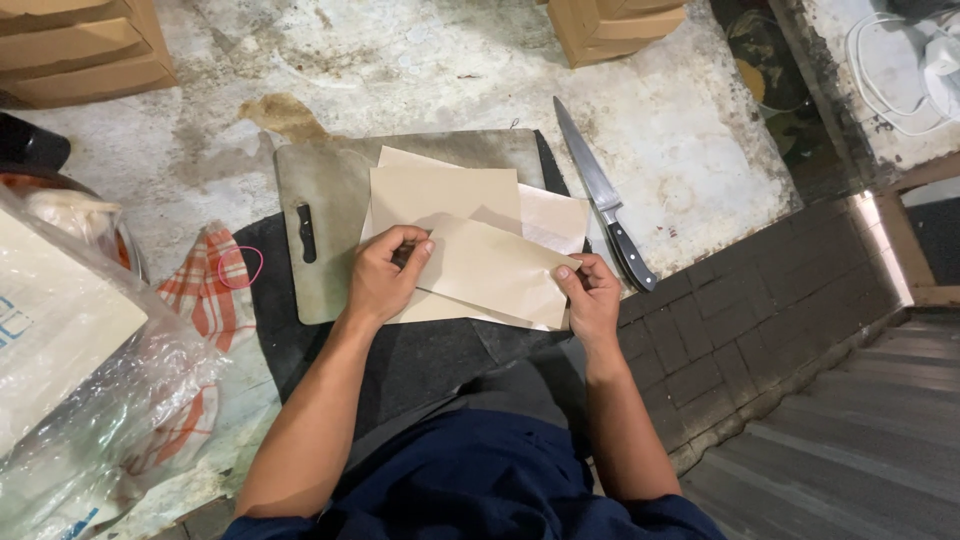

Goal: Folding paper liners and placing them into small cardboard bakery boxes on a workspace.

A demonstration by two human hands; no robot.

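Paper (495, 270) is what we have in hand: a tan sheet lying slantwise on top of a few more sheets (440, 195) of the same thin, matte stock, all stacked on a grey cutting board (320, 190). Our left hand (385, 275) pinches the sheet's left edge, its fingers (412, 245) curled tight on the paper; our right hand (590, 295) grips the lower right corner between thumb and fingertips.

The board is a worn rectangle with rounded corners and a dark slot handle, resting on a black mat (420, 360) over a stained, patchy pale worktop (660, 130). Just right of the sheets lies a kitchen knife (603, 200), its long steel blade pointing away from us, its black handle close to our right hand but not touching it. To the left, a red-and-white checked cloth (205, 295) lies crumpled, with a pink rubber band (239, 267) on it. Crinkled clear plastic wrap (90, 400) covers bulky goods at far left. Cardboard boxes (80, 50) stand at the far edge. Dark brick-patterned facing (740, 320) drops off at right.
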